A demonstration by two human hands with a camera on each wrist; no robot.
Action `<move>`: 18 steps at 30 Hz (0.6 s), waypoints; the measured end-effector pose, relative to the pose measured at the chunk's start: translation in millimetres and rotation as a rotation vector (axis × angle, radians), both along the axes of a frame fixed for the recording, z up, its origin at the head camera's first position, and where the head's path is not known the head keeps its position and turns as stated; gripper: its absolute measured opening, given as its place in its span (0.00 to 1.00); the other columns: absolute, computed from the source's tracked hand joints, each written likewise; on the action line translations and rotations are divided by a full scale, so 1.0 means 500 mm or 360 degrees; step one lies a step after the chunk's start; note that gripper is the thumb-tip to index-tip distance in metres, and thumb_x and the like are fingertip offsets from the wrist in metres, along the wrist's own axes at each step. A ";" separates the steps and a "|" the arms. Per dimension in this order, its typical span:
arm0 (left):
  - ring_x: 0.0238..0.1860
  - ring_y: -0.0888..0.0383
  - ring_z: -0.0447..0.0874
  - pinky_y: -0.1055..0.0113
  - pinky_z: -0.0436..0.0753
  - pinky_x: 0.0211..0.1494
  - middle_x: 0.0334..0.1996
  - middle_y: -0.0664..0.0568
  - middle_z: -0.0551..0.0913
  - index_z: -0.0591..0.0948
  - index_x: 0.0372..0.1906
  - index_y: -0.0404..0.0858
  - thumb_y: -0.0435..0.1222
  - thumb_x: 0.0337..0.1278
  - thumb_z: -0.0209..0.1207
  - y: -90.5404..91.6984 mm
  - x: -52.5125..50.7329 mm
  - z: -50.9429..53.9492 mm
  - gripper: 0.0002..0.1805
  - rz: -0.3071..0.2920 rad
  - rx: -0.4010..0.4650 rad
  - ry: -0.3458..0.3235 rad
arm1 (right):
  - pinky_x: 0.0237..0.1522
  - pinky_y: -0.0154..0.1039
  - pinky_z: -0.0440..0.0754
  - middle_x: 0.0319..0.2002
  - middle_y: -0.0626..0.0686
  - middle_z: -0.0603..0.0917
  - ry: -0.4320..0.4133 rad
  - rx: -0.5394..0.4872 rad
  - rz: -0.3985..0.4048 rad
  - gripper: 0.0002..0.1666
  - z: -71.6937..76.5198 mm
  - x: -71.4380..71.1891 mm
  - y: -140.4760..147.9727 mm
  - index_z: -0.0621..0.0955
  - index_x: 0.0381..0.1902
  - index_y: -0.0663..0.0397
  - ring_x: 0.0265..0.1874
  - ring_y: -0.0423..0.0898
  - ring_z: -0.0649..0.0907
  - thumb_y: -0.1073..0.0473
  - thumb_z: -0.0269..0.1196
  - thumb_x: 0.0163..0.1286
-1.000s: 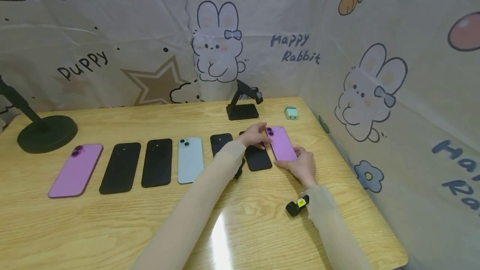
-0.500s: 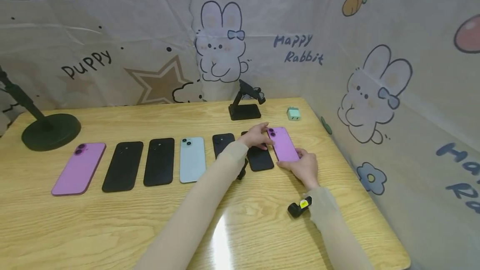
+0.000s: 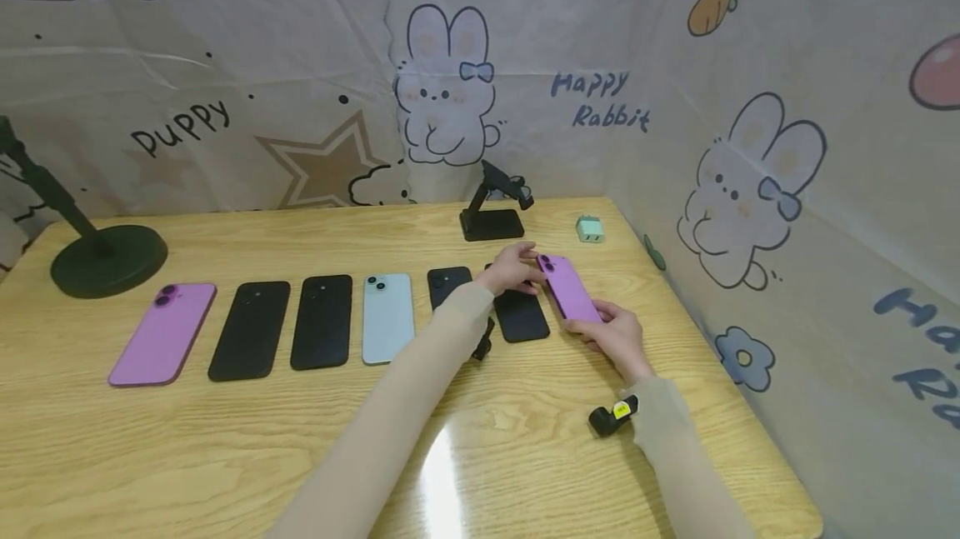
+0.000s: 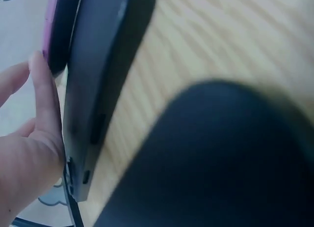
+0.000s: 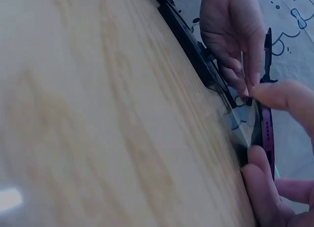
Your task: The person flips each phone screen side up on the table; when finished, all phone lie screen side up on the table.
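A pink phone [image 3: 572, 289] lies back up at the right end of the phone row, its left side tilted up off the table. My right hand [image 3: 617, 337] grips its lower end; fingers [image 5: 282, 97] and purple edge [image 5: 267, 131] show in the right wrist view. Fairly straight fingertips of my left hand [image 3: 513, 270] touch the upper left side of this phone. That hand [image 4: 37, 138] is beside a black phone [image 4: 93, 89] in the left wrist view. Below my left hand, another view of a black phone [image 3: 522, 316] has its top partly hidden.
Leftward stand a partly covered black phone [image 3: 447, 279], a light blue phone [image 3: 387, 318], two black phones [image 3: 321, 322] [image 3: 250, 331] and another pink phone [image 3: 162, 334]. Behind are a black stand [image 3: 492, 224], a green charger [image 3: 590, 229] and a dark green base [image 3: 108, 260].
The pink phone's left side has risen and its back has turned rightward. My right hand has shifted slightly right with its lower end; my left hand stays at the upper left side.
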State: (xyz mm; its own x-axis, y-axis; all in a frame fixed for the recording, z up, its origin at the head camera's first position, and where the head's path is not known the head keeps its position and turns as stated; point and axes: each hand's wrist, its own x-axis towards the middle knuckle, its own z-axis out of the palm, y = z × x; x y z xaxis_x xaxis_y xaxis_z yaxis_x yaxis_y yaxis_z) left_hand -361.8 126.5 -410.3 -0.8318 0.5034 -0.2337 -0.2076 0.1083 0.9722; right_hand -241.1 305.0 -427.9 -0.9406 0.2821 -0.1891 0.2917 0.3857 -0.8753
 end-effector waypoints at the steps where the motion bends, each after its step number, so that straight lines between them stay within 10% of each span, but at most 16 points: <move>1: 0.48 0.47 0.80 0.64 0.86 0.41 0.69 0.40 0.65 0.54 0.74 0.34 0.21 0.57 0.58 -0.001 0.000 -0.002 0.41 0.0012 0.0005 0.0008 | 0.28 0.29 0.82 0.46 0.59 0.81 -0.0010 -0.0041 0.0011 0.45 0.000 0.001 0.002 0.72 0.64 0.61 0.25 0.34 0.81 0.52 0.75 0.51; 18: 0.56 0.40 0.77 0.59 0.81 0.55 0.68 0.36 0.64 0.57 0.72 0.30 0.27 0.67 0.53 0.013 0.008 -0.004 0.31 -0.0055 0.0106 0.0066 | 0.39 0.33 0.84 0.47 0.58 0.82 0.0093 -0.0405 0.0065 0.40 -0.008 0.017 0.025 0.71 0.64 0.69 0.30 0.38 0.86 0.53 0.70 0.59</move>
State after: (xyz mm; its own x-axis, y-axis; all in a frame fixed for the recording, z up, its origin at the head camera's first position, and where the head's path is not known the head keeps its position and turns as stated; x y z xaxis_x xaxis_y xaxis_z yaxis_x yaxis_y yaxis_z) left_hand -357.6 133.0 -412.5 -0.8220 0.5452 -0.1645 -0.1642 0.0496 0.9852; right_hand -232.4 317.3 -431.8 -0.9616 0.1940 -0.1940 0.2263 0.1612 -0.9606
